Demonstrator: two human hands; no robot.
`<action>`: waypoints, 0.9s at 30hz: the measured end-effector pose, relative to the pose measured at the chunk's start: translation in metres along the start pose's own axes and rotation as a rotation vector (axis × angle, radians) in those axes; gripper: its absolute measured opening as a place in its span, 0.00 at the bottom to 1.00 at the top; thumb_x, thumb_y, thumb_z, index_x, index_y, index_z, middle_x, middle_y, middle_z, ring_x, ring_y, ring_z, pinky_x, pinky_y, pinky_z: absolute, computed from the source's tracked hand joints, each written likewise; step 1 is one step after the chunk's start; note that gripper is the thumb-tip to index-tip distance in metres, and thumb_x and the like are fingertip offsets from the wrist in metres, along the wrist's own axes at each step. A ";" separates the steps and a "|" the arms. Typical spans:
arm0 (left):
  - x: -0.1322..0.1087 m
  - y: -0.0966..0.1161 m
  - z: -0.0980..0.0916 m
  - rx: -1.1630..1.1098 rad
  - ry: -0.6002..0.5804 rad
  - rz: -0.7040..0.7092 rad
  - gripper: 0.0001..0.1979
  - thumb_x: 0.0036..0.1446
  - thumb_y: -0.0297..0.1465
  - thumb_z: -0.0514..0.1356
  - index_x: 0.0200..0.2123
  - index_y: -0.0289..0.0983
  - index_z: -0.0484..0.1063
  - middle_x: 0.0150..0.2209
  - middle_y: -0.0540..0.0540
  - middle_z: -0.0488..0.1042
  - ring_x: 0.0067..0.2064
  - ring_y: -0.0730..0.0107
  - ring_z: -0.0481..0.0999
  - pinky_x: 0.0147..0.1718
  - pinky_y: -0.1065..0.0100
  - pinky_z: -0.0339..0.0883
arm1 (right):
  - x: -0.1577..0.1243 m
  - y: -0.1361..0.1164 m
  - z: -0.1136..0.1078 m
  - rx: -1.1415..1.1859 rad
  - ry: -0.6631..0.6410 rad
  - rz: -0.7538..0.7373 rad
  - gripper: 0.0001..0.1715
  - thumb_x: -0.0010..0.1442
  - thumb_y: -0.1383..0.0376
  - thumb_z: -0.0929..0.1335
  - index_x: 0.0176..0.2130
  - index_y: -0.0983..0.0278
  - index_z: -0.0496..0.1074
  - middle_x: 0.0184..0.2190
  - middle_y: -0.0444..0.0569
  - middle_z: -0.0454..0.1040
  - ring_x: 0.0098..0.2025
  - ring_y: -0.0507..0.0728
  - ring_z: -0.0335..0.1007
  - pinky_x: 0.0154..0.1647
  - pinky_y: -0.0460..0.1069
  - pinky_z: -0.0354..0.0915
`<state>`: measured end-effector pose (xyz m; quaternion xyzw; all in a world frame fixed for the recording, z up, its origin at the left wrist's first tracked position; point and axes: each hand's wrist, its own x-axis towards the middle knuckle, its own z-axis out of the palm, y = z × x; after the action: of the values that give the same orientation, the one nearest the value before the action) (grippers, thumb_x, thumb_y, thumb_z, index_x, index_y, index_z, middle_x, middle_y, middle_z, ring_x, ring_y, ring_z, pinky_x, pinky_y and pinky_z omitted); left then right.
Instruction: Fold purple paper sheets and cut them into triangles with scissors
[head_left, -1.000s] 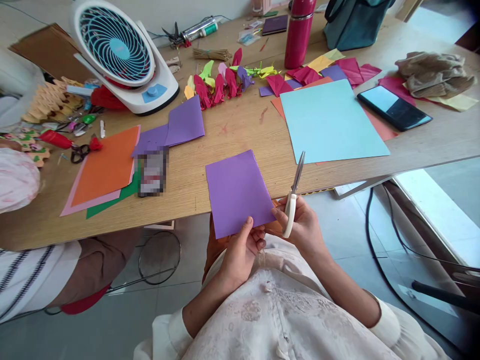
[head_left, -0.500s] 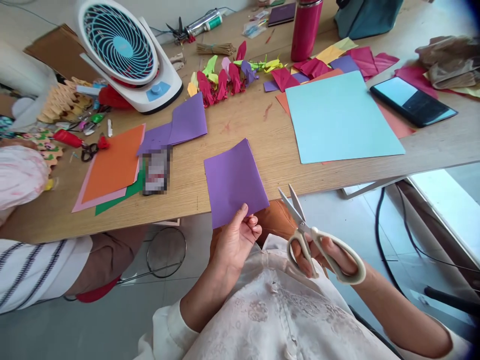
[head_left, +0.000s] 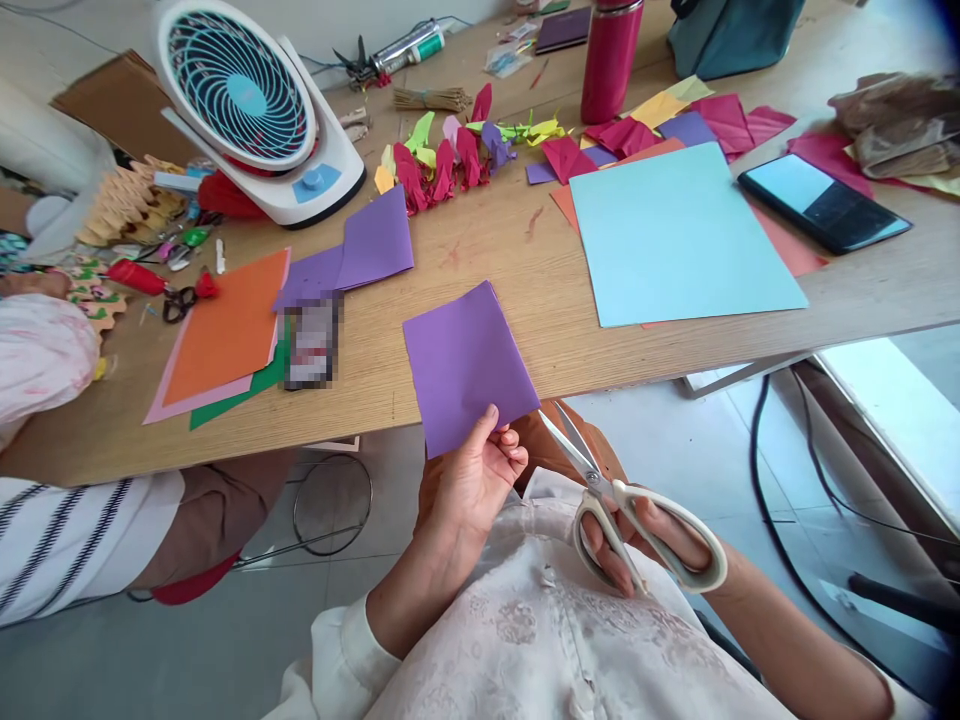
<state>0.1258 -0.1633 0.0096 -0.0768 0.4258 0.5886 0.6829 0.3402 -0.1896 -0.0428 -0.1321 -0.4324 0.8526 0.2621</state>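
My left hand (head_left: 469, 480) pinches the near edge of a purple paper sheet (head_left: 465, 362), thumb on top, holding it over the front edge of the wooden table (head_left: 525, 290). My right hand (head_left: 652, 540) grips white-handled scissors (head_left: 622, 505) through the loops. Their blades are parted and the tips point at the paper's lower right corner, almost touching it.
A large light-blue sheet (head_left: 679, 240) lies at right, a phone (head_left: 821, 205) beyond it. Orange, pink and green sheets (head_left: 225, 335) lie at left, more purple paper (head_left: 356, 250) behind. A desk fan (head_left: 251, 100), folded paper figures (head_left: 450, 160), a red bottle (head_left: 609, 55). Another person's striped sleeve (head_left: 60, 545) at left.
The scissors swung from pointing up beside the paper down to my lap, their blades opened, and they now move in toward the paper's lower right corner. The paper tilted slightly left.
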 end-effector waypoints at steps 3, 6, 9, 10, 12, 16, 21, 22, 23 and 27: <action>0.001 0.000 -0.001 -0.003 -0.011 0.004 0.10 0.58 0.27 0.68 0.34 0.35 0.67 0.29 0.53 0.65 0.28 0.79 0.67 0.25 0.75 0.63 | 0.001 -0.002 0.001 -0.025 0.022 -0.004 0.34 0.69 0.41 0.57 0.42 0.65 0.74 0.22 0.48 0.72 0.21 0.54 0.66 0.24 0.49 0.64; 0.001 0.000 0.000 -0.005 -0.005 0.012 0.11 0.57 0.27 0.69 0.33 0.35 0.67 0.29 0.53 0.65 0.28 0.79 0.67 0.25 0.75 0.62 | 0.001 -0.004 0.003 -0.009 0.039 0.001 0.34 0.69 0.41 0.57 0.43 0.65 0.74 0.22 0.48 0.72 0.21 0.54 0.66 0.23 0.48 0.63; 0.000 0.000 0.001 0.001 0.001 0.003 0.13 0.54 0.27 0.71 0.33 0.36 0.67 0.29 0.54 0.65 0.28 0.79 0.66 0.26 0.75 0.63 | 0.002 -0.005 0.004 0.013 0.042 0.010 0.34 0.69 0.41 0.58 0.42 0.65 0.74 0.21 0.48 0.72 0.21 0.53 0.66 0.23 0.48 0.62; 0.000 0.000 0.000 0.005 0.003 0.006 0.14 0.53 0.27 0.71 0.33 0.36 0.67 0.29 0.54 0.65 0.28 0.79 0.66 0.26 0.75 0.63 | 0.002 -0.004 0.004 0.015 0.043 0.009 0.34 0.69 0.41 0.58 0.42 0.65 0.74 0.21 0.48 0.72 0.21 0.53 0.66 0.23 0.48 0.62; 0.002 -0.001 -0.002 0.015 0.005 0.019 0.14 0.52 0.27 0.72 0.33 0.36 0.67 0.28 0.54 0.65 0.27 0.79 0.66 0.26 0.75 0.62 | 0.003 -0.003 0.004 0.006 0.053 0.004 0.34 0.69 0.41 0.58 0.42 0.65 0.74 0.21 0.48 0.72 0.21 0.54 0.67 0.23 0.48 0.61; 0.004 -0.006 -0.008 0.044 0.017 0.049 0.14 0.51 0.28 0.73 0.33 0.35 0.69 0.28 0.54 0.67 0.28 0.79 0.67 0.26 0.74 0.63 | 0.004 0.001 0.003 0.005 0.063 0.022 0.34 0.70 0.41 0.55 0.42 0.63 0.73 0.22 0.48 0.73 0.22 0.54 0.68 0.25 0.49 0.61; 0.002 -0.015 -0.008 0.071 0.042 0.059 0.17 0.47 0.31 0.75 0.33 0.37 0.70 0.28 0.52 0.70 0.28 0.78 0.68 0.25 0.74 0.62 | 0.008 0.006 0.008 0.065 0.102 0.076 0.33 0.71 0.42 0.55 0.43 0.64 0.72 0.23 0.49 0.74 0.22 0.54 0.68 0.25 0.49 0.60; 0.002 -0.017 -0.006 0.084 0.044 0.059 0.17 0.47 0.32 0.75 0.33 0.37 0.70 0.29 0.52 0.71 0.28 0.77 0.69 0.25 0.73 0.62 | 0.009 0.006 0.009 0.082 0.108 0.078 0.33 0.71 0.42 0.55 0.43 0.64 0.72 0.23 0.49 0.73 0.22 0.54 0.68 0.25 0.49 0.60; 0.002 -0.019 -0.005 0.099 0.043 0.056 0.18 0.46 0.33 0.76 0.33 0.37 0.70 0.30 0.51 0.72 0.28 0.76 0.69 0.25 0.73 0.62 | 0.010 0.006 0.010 0.094 0.112 0.079 0.33 0.71 0.42 0.55 0.43 0.64 0.72 0.23 0.49 0.73 0.22 0.54 0.68 0.25 0.49 0.61; 0.006 -0.025 0.001 0.136 0.028 0.053 0.19 0.45 0.35 0.77 0.33 0.36 0.71 0.31 0.50 0.72 0.29 0.77 0.68 0.25 0.74 0.61 | 0.014 0.006 0.014 0.089 0.124 0.073 0.33 0.71 0.42 0.55 0.42 0.64 0.73 0.23 0.49 0.73 0.22 0.54 0.67 0.25 0.49 0.61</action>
<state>0.1475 -0.1658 -0.0036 -0.0272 0.4761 0.5751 0.6647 0.3208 -0.1939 -0.0396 -0.1883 -0.3718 0.8703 0.2625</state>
